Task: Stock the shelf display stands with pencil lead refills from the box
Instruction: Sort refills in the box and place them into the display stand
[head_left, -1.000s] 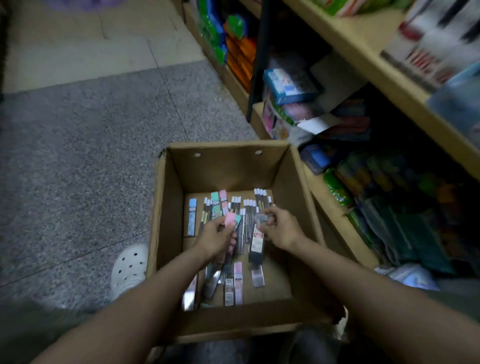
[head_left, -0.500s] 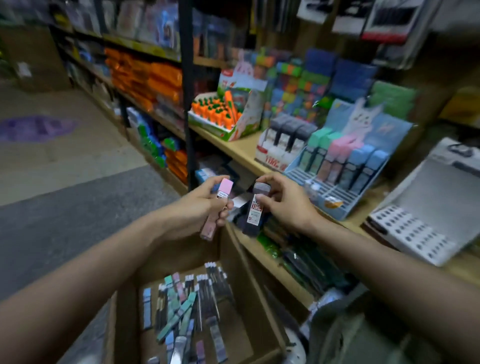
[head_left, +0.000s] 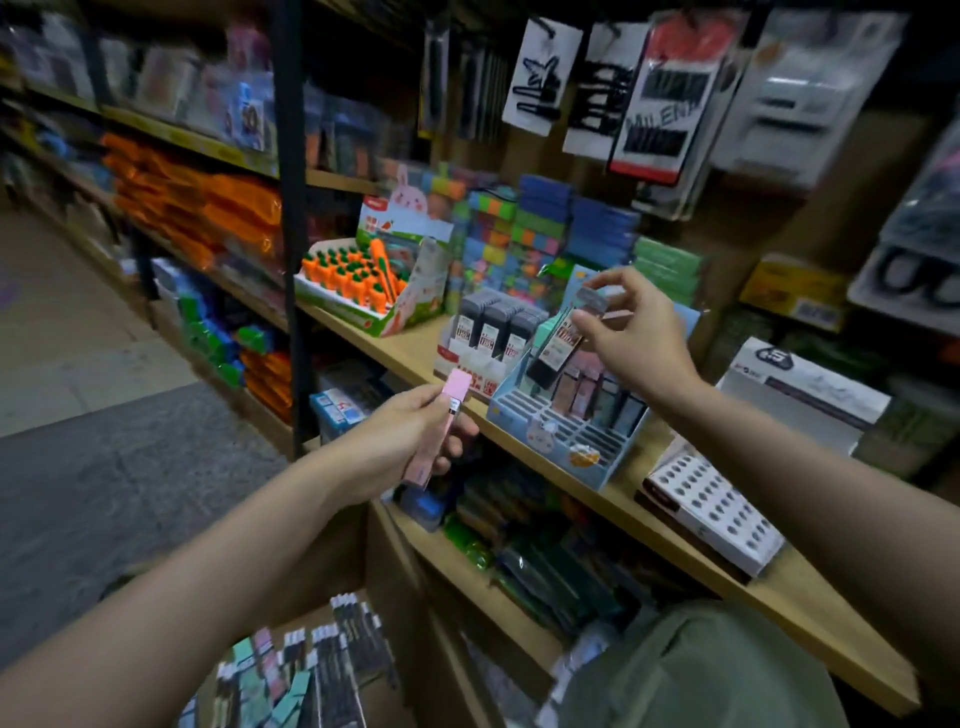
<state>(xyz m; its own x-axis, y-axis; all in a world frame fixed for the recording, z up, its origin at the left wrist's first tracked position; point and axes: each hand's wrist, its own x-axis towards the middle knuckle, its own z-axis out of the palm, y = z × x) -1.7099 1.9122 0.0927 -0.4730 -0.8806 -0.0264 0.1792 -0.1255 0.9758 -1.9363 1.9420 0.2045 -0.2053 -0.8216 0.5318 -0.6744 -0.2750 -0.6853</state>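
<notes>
My left hand (head_left: 415, 434) grips a pink lead refill case (head_left: 439, 431) in front of the shelf edge. My right hand (head_left: 631, 325) pinches the top of a black lead refill case (head_left: 558, 345) and holds it tilted over the blue display stand (head_left: 561, 434), which has several empty slots at its front and pastel refills in its back rows. Left of it, a white display stand (head_left: 480, 369) carries black refill cases (head_left: 496, 325). The cardboard box (head_left: 374, 566) with several loose refills (head_left: 311, 670) sits on the floor at the bottom.
A carrot-themed display box (head_left: 374, 291) stands left on the wooden shelf (head_left: 675, 540). A white perforated stand (head_left: 714, 512) and a white carton (head_left: 800, 397) lie to the right. Carded goods (head_left: 649, 98) hang above. Packed lower shelves are below; grey floor (head_left: 104, 467) lies at the left.
Both hands lifted from the box up to the shelf, each with a refill case. The right hand has moved right and up, bringing the black case over the blue stand.
</notes>
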